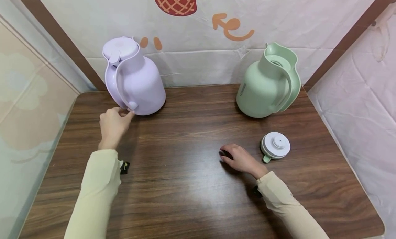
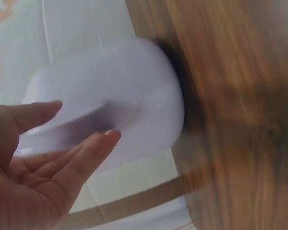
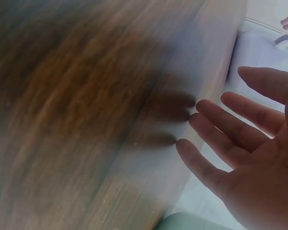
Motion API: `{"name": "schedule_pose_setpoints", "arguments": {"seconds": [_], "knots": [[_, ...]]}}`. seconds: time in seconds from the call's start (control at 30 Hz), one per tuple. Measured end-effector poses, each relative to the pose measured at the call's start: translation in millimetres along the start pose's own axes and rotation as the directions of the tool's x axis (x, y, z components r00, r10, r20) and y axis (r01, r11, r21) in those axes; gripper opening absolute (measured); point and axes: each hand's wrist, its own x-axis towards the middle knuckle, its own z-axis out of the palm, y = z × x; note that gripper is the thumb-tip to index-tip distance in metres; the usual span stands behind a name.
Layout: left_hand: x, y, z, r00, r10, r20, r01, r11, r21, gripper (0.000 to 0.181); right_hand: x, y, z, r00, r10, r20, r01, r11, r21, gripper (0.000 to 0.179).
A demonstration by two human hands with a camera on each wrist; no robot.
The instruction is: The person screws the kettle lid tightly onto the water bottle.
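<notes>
A lilac thermos jug (image 1: 145, 82) with its lid on stands upright at the back left. My left hand (image 1: 113, 125) is at the foot of its curved handle (image 1: 119, 81). In the left wrist view, the thumb and the spread fingers (image 2: 93, 148) lie on either side of the handle, with a gap between them. My right hand (image 1: 239, 159) is low over the middle right of the table, holding nothing, its fingers (image 3: 225, 134) loosely extended. Right of that hand lies a round white lid (image 1: 276, 145) with a green tab. Behind it stands a pale green thermos jug (image 1: 256, 89), its top uncovered.
Both jugs stand on a dark wood-grain table (image 1: 173, 149), close to its back edge. Behind them hangs a white printed cloth (image 1: 198, 67). Another cloth (image 1: 355, 94) runs along the right side, and a pale panel (image 1: 28, 105) borders the left.
</notes>
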Motion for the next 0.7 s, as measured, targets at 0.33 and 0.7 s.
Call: {"name": "schedule_pose_setpoints", "arguments": {"seconds": [0.33, 0.7], "knots": [[-33.4, 10.2, 29.0, 0.965, 0.216, 0.148, -0.209, 0.976, -0.061, 0.038, -1.7, -2, -10, 0.999, 0.033, 0.017, -0.033, 0.999, 0.028, 0.030], [-63.5, 16.8, 62.4, 0.890, 0.351, 0.292, -0.371, 0.928, 0.015, 0.037, -7.0, 10, -28, 0.999, 0.033, -0.031, -0.033, 0.999, -0.008, 0.030]]}}
